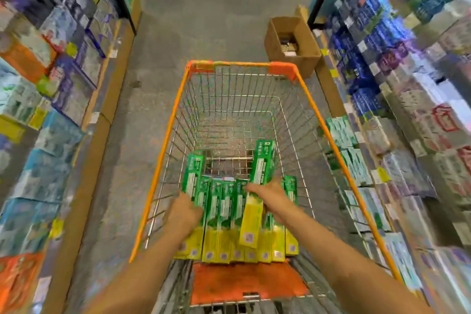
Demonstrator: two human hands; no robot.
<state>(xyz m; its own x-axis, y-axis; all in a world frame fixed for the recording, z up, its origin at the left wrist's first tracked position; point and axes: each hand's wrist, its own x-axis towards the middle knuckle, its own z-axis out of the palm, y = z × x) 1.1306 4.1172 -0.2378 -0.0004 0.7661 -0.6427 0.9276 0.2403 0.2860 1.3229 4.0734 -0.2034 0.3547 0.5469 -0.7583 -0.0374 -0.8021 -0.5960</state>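
Orange-rimmed wire trolley [163, 150] in a narrow aisle, both hands working a row of green-and-yellow cartons [224, 211].

Packed shelves [63, 79] crowd both sides of the concrete floor [204, 20], leaving little room beside the trolley. An open cardboard box [293, 46] stands just past its far right corner, where a push forward could clip it. The far half of the basket is bare wire, so there is room to lay stock. The row stands on end against the near wall. The raised carton [262, 163] tilts above the row, clamped in the right hand [267, 194]. The end carton [193, 176] sits proud at the left, gripped by the left hand [183, 211]. My worry is that forcing the raised carton down could snag neighbouring tops or topple the row into the open space.
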